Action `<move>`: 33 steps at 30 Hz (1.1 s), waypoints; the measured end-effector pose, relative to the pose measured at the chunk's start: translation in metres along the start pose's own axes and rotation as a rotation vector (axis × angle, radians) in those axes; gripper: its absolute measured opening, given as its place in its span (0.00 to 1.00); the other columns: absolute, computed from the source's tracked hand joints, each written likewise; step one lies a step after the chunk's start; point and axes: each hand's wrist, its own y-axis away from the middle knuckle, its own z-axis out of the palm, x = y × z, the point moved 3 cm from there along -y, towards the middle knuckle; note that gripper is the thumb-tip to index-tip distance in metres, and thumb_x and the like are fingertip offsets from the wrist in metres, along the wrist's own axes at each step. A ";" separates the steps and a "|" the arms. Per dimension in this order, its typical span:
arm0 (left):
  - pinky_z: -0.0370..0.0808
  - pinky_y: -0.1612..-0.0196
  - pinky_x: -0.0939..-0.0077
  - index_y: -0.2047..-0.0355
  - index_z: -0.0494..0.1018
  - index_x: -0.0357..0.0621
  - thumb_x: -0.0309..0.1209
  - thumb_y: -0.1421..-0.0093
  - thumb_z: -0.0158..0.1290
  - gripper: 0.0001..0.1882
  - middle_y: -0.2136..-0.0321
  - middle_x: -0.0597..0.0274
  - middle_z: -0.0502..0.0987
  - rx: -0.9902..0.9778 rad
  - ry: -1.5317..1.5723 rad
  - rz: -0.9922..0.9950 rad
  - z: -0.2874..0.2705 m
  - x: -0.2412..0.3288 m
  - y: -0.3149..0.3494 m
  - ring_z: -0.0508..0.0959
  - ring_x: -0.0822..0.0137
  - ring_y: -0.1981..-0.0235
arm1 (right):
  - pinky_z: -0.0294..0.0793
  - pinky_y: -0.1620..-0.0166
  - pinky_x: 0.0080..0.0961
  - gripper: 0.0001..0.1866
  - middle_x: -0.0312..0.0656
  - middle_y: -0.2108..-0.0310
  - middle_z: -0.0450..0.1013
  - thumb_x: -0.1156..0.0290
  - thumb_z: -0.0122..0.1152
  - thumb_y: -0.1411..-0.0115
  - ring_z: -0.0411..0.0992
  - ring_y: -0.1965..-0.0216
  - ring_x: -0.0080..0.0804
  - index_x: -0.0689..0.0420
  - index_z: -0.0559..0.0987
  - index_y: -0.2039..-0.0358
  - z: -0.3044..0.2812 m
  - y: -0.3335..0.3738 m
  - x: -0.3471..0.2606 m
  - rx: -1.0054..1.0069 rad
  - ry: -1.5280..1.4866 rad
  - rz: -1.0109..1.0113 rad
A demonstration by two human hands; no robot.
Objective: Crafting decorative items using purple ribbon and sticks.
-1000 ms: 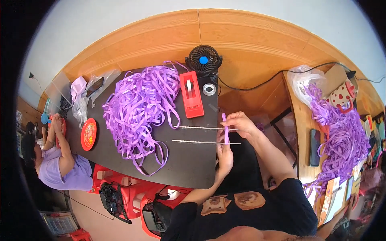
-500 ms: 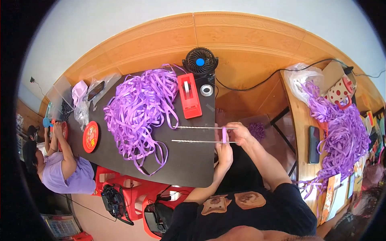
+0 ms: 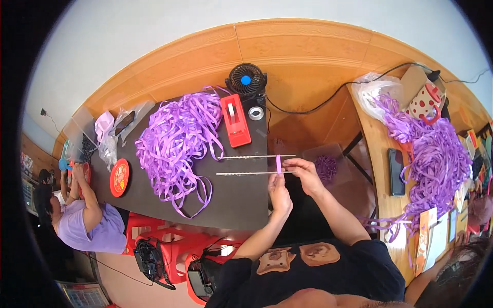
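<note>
Right hand (image 3: 307, 177) lowered beside nearer rod (image 3: 239, 174) | grip unclear | left hand (image 3: 280, 197) pinched around purple strip (image 3: 279, 163), near end

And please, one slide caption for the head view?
Left hand and right hand at a purple ribbon spanning two rods.

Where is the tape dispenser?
Head view, upper centre: the tape dispenser lies on the dark table, between the ribbon pile and the tape roll.

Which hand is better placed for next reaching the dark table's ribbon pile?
Probably the left hand, though it seems to hold the purple strip: it is nearer the ribbon pile; the right hand sits farther right.
</note>
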 end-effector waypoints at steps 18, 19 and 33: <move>0.66 0.60 0.83 0.53 0.66 0.42 0.36 0.34 0.37 0.15 0.61 0.64 0.71 -0.090 -0.005 -0.107 0.024 0.047 0.043 0.70 0.75 0.60 | 0.69 0.66 0.16 0.06 0.37 0.66 0.70 0.79 0.54 0.46 0.69 0.65 0.21 0.65 0.79 0.72 0.040 0.025 0.010 0.090 0.117 -0.136; 0.66 0.59 0.82 0.53 0.66 0.42 0.39 0.33 0.36 0.17 0.60 0.63 0.71 -0.115 0.019 -0.107 0.028 0.056 0.045 0.69 0.74 0.60 | 0.68 0.64 0.17 0.06 0.38 0.63 0.69 0.78 0.54 0.46 0.68 0.64 0.22 0.66 0.79 0.72 0.045 0.028 0.005 0.082 0.079 -0.091; 0.63 0.52 0.67 0.58 0.68 0.39 0.54 0.38 0.36 0.28 0.60 0.58 0.70 -0.190 0.190 -0.559 0.021 0.079 0.022 0.67 0.62 0.58 | 0.68 0.65 0.18 0.06 0.39 0.75 0.75 0.77 0.54 0.46 0.70 0.74 0.24 0.63 0.79 0.71 0.059 0.039 -0.011 0.103 -0.190 0.130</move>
